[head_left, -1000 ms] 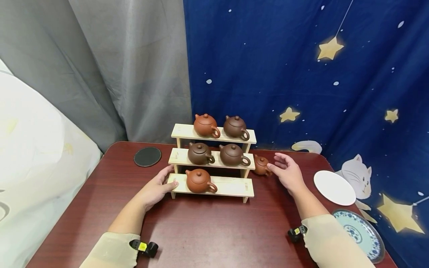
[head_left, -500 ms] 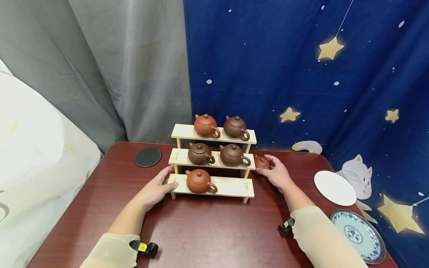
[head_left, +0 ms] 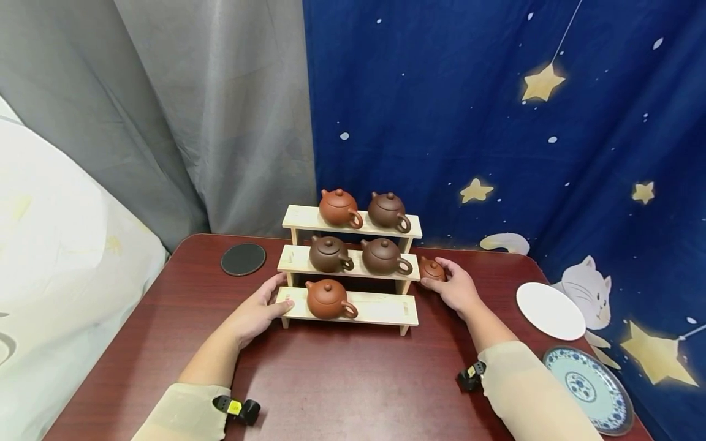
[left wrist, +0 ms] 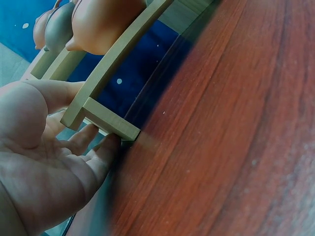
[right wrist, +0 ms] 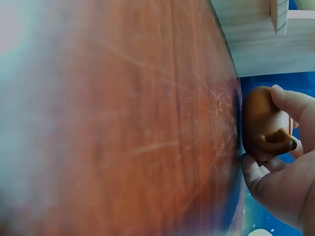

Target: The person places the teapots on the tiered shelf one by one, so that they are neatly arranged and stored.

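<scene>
A three-tier wooden display rack (head_left: 380,307) stands on the table. My left hand (head_left: 258,312) grips the left end of its lowest board, thumb on top; in the left wrist view, the fingers lie by the rack's leg (left wrist: 110,119). My right hand (head_left: 459,289) holds a small reddish-brown teapot (head_left: 431,269) beside the rack's right side. In the right wrist view, thumb and fingers lie on either side of that teapot's body, its handle (right wrist: 275,143) facing the camera. An orange-brown teapot (head_left: 326,299) sits on the lowest board.
Two dark teapots, left (head_left: 328,254) and right (head_left: 380,256), fill the middle board. An orange-brown teapot (head_left: 337,208) and a dark one (head_left: 387,211) occupy the top. A black round coaster (head_left: 243,259) lies left; a white plate (head_left: 550,310) and a blue-patterned plate (head_left: 601,392) lie right.
My right hand has moved left onto the small reddish-brown teapot and taken hold of it. The left hand has stayed on the rack.
</scene>
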Tool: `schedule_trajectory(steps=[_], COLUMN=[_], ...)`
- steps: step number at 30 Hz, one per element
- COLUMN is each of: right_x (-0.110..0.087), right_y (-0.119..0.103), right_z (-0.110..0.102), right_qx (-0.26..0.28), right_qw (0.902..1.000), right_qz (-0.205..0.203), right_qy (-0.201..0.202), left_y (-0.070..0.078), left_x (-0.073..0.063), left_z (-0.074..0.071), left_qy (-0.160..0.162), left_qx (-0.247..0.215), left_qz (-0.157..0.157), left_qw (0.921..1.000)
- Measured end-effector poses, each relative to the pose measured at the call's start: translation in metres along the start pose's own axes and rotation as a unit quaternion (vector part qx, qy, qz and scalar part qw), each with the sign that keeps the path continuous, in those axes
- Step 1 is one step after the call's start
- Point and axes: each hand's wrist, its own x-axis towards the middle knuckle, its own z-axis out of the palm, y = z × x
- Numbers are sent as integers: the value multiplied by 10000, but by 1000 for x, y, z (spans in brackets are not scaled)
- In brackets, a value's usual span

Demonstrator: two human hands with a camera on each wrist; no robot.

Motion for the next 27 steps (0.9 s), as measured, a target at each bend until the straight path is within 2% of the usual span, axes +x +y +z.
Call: schedule_trajectory(steps=[11, 19, 27], right_x=[-41, -81, -110], right_y=[-16, -33, -47], right_z=[-30, -39, -27], right_qx=[-65, -102, 115], right_qw=[9994, 9977, 9923], right_qz=[-237, -660, -1098], right_qy=[256, -75, -571], left_y=[0, 0, 0], left_x=[0, -1, 0], left_z=[0, -1, -1], left_qy=[0, 43, 26], left_qx=[-40, 26, -20], left_qz=[12, 0, 32], left_qw=[10000, 10000, 10000])
